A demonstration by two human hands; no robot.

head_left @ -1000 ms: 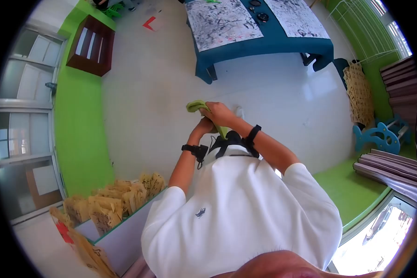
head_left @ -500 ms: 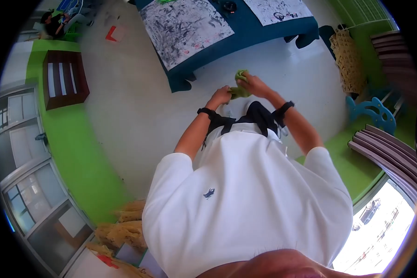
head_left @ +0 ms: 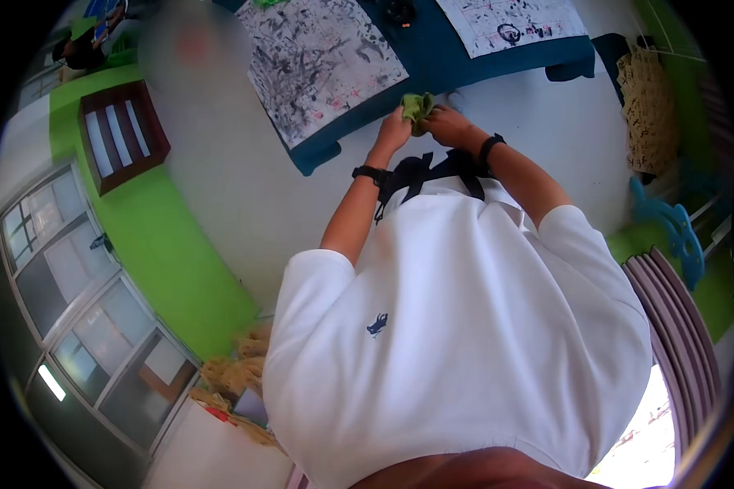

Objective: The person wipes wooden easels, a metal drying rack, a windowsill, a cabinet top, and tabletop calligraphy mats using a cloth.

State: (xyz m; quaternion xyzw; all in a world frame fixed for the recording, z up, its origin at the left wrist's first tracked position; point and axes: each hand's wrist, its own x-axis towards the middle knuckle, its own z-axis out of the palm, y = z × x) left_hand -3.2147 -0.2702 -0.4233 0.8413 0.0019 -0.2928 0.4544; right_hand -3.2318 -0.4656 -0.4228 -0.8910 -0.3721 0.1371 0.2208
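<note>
A crumpled green cloth (head_left: 417, 109) is held out in front of my waist, between both hands. My left hand (head_left: 394, 130) grips its left side, with the fingers closed. My right hand (head_left: 448, 127) pinches the lower right part of the cloth. Just beyond the hands lies the edge of a table with a dark teal cover (head_left: 367, 106). On that cover is a white sheet smeared with black and red marks (head_left: 322, 69).
A second marked sheet (head_left: 514, 24) lies at the table's right. A dark wooden rack (head_left: 122, 134) stands along the left green wall. Curtains (head_left: 677, 326) and a blue panel (head_left: 673, 224) are at the right. Another person (head_left: 81, 49) sits far left.
I have come closer to the table. My hands have moved up and closer together, and the cloth, earlier stretched between them, is now bunched up.
</note>
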